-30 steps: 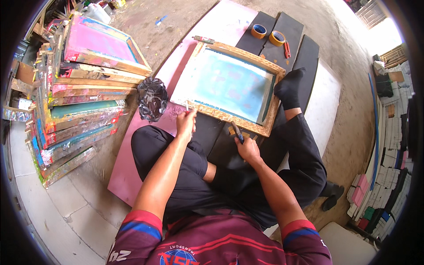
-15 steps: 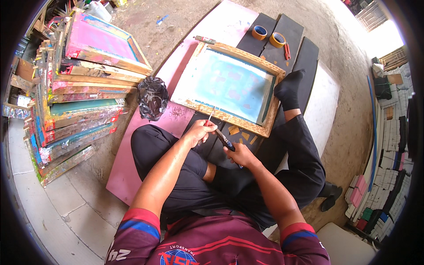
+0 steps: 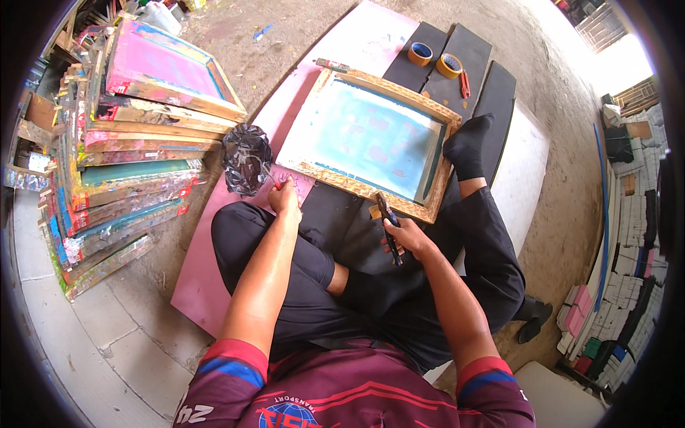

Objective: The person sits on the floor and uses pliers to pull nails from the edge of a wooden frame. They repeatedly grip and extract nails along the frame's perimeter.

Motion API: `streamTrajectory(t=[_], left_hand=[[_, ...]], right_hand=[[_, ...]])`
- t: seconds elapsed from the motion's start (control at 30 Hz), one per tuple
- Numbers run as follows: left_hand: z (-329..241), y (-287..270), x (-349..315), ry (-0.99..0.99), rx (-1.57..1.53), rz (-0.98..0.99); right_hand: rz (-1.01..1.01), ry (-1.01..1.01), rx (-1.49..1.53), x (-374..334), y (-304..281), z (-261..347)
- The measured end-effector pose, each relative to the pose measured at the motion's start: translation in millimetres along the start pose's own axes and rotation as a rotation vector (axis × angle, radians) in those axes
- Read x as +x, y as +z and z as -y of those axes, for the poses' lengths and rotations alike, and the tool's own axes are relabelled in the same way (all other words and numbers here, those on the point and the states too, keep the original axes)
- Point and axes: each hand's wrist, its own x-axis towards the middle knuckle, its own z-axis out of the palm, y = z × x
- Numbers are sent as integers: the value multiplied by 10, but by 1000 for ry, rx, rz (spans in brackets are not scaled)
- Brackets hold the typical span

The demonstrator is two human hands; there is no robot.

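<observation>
My right hand [image 3: 405, 237] is closed round a dark pair of pliers [image 3: 386, 211], its upper end at the near edge of a wooden-framed printing screen [image 3: 321, 170]. The screen's mesh is pale blue with faint pinkish patches. My left hand [image 3: 287, 202] is pinched on a small thin piece with red on it [image 3: 278, 185], too small to name. Just beyond those fingers stands a crumpled black plastic bag [image 3: 247, 158] with its mouth open. Scraps of yellow-brown tape [image 3: 374, 212] lie beside the pliers.
Paint-stained screen frames [image 3: 143, 146] stand in a tall stack at the left. Two tape rolls [image 3: 419, 53] [image 3: 449, 65] and a red cutter [image 3: 464, 84] lie on black boards at the back. A marker-like tube [image 3: 332, 65] touches the screen's far left corner. My socked foot [image 3: 467, 146] rests against its right side.
My hands have moved apart. The left went left to the black bag with the small piece; the right, with the pliers, shifted slightly right and toward the screen.
</observation>
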Motion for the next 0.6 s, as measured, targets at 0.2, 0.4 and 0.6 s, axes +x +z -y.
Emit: streamTrajectory(t=[0.2, 0.4, 0.6], left_hand=[[179, 19, 275, 120, 78, -175], [189, 22, 248, 167, 42, -76], [-61, 6, -167, 92, 17, 75]], right_hand=[[15, 42, -25, 81, -56, 45], [-31, 128, 12, 116, -34, 101], [-246, 100, -191, 108, 161, 152]])
